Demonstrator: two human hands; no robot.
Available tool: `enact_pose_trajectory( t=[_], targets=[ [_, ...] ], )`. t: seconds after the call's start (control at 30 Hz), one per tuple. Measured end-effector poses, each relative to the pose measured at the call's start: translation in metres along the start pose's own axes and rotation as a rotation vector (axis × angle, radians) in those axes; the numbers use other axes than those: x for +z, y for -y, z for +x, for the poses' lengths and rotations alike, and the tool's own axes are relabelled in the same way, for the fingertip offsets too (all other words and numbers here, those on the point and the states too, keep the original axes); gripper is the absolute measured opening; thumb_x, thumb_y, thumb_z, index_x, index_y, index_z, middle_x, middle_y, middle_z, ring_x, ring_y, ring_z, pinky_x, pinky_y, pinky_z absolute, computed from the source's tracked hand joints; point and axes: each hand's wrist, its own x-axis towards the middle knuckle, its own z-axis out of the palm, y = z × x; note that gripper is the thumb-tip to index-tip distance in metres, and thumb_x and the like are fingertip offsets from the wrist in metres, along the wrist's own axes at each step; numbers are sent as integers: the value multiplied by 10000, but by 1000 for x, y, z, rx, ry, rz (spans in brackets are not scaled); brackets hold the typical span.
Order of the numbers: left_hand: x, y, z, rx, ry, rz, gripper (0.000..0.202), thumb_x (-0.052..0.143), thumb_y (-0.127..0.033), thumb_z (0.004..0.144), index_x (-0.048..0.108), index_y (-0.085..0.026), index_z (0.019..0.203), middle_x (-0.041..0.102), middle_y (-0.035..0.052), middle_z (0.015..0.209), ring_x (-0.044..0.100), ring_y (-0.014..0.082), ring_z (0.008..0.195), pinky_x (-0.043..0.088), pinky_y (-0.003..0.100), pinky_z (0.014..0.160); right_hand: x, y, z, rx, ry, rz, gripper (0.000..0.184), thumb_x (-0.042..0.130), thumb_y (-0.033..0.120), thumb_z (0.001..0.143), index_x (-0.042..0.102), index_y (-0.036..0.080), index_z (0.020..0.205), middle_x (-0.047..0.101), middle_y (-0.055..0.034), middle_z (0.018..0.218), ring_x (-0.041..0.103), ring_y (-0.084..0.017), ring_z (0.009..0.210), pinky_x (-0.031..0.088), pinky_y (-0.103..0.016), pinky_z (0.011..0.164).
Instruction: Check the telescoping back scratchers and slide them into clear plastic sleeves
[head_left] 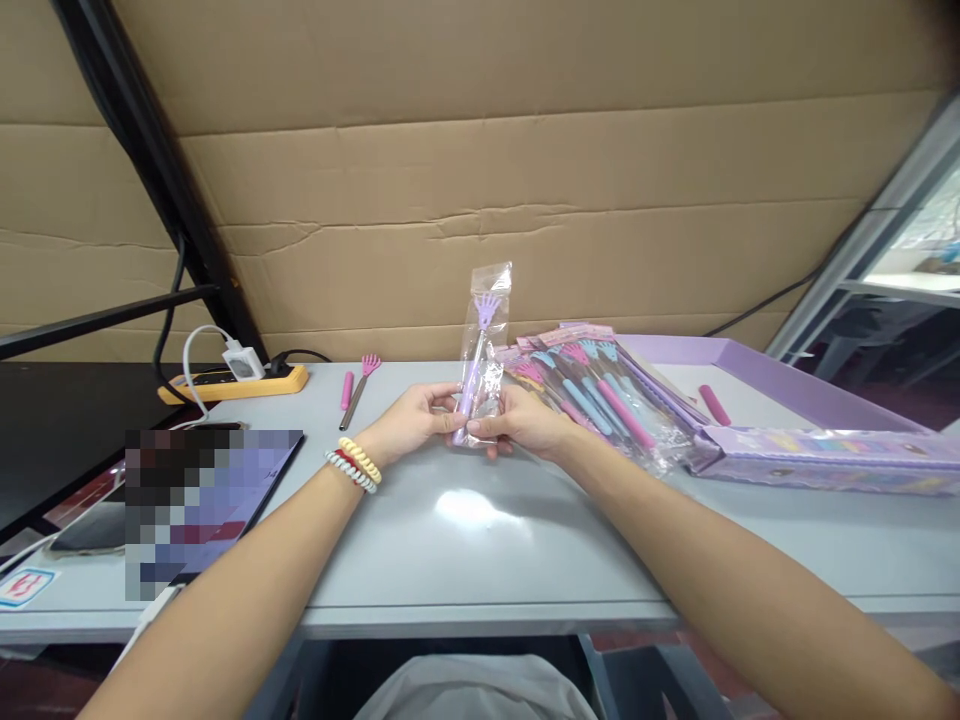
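Upright over the middle of the table, a purple back scratcher (pixel 481 340) with a small hand-shaped head sits inside a clear plastic bag (pixel 491 275). My left hand (pixel 427 412) pinches it near the lower end from the left. On the other side my right hand (pixel 517 420) grips the lower part of the bag, thumb in front. Close to my right hand lies a pile of bagged back scratchers (pixel 600 390) in pink, blue and orange. Left of my hands, a pink back scratcher (pixel 362 390) without its grip lies beside a loose pink handle sleeve (pixel 346 390).
A purple box (pixel 810 455) lies open at right with a pink sleeve (pixel 714 405) in it. At left are a yellow power strip (pixel 289 381) with a white charger (pixel 244 360), and a tablet-like device (pixel 262 480), partly blurred. Cardboard (pixel 525 160) stands behind the table.
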Motion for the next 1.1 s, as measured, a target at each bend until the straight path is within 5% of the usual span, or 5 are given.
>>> enact_pose_trajectory(
  t=[0.43,0.73,0.83,0.93,1.1],
  targets=[
    [2,-3,-2,-24,78,-6,560,730,-335,695,595,-128,1198,626,67,853,578,140,701,459,272,661,7,5,-3,-25,58,33,350,755,231,592,585,100,869,665,-84,782,567,-116,551,461,-215,414],
    [-2,8,4,-21,-69,-35,630,683,-436,722,552,-127,1254,633,54,755,568,125,605,477,269,573,6,6,-2,-84,-38,-15,459,739,278,623,524,135,1003,611,-19,680,549,-119,548,455,-223,418],
    [-11,8,6,1,-305,49,579,564,-468,796,523,-148,1276,643,63,800,599,144,611,488,285,571,-2,5,2,-129,-240,-74,457,713,273,633,508,147,1021,585,-1,657,544,-120,532,444,-226,432],
    [-28,14,6,36,-545,496,458,502,-410,823,587,-172,1205,660,51,780,611,157,660,483,297,652,-19,10,3,-173,-633,-228,390,646,291,673,514,157,1015,588,-4,668,512,-114,474,429,-249,440],
    [-47,25,5,-79,-553,1072,404,476,-329,805,623,-198,1158,698,36,851,627,204,837,457,322,810,-50,20,-4,-188,-1124,-546,250,619,291,679,563,155,881,594,-32,698,551,-162,599,470,-331,639]
  ],
)
